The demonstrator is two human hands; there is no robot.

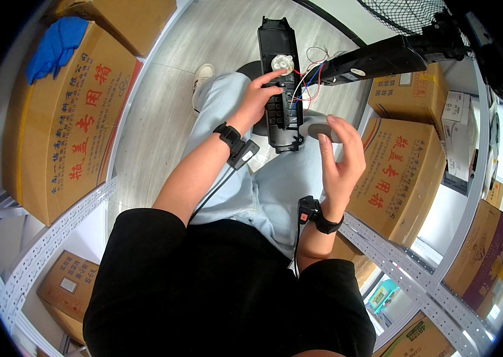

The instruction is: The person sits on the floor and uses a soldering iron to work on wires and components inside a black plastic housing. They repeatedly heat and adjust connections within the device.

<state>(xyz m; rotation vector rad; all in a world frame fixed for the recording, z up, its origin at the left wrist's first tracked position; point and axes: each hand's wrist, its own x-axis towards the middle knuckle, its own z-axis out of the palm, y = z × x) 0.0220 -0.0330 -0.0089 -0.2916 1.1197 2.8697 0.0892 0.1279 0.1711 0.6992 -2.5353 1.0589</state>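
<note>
A long black plastic housing (274,110) lies lengthwise in front of me, its near end between my knees and its inside facing up. My left hand (252,102) grips its left side, with the index finger reaching to a white round part (282,63) inside the far half. My right hand (342,154) pinches a grey rounded handle (325,132) between thumb and fingers. The handle's lighter end points at the housing's right edge; its tip is hard to make out. Red, white and blue wires (316,74) run from the housing to a black fan column (376,58).
A wire fan grille (403,13) is at the top right. Cardboard boxes on metal shelving flank me, a large one (70,119) at left and another (394,178) at right. A blue cloth (58,49) lies on the left box. Cabled straps are on both wrists.
</note>
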